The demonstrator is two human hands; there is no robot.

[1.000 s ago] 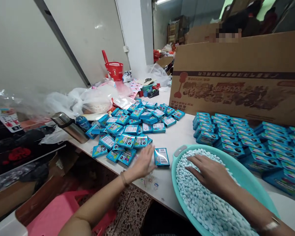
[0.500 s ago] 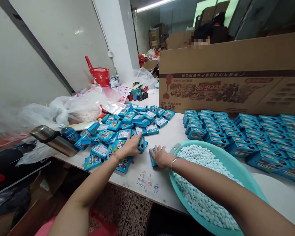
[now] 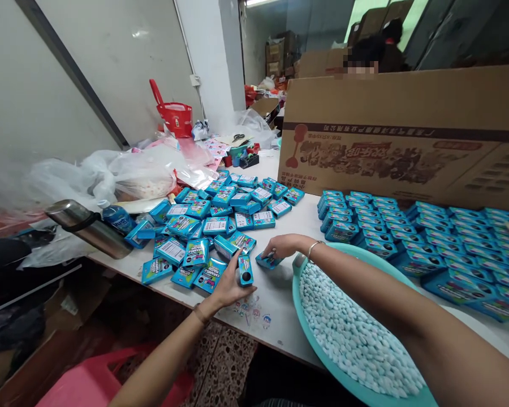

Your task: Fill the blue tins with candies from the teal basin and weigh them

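On table [image 3: 297,220], left of basin [image 3: 305,325]: heap of loose boxes [image 3: 215,225]. In basin: pellets [image 3: 348,339]. Beyond basin and rightward: rows of boxes [image 3: 453,249], carton [image 3: 365,118] behind. Left of heap: bottle [image 3: 117,219], then flask [image 3: 106,234]; plastic bags [image 3: 139,169] farther back.

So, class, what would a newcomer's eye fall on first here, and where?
Probably the turquoise basin of pale pellets, at lower right. Next, likely the jumbled pile of blue boxes left of centre, where the left hand holds a box. Beyond the basin, neat rows of blue boxes stand before a large brown carton.
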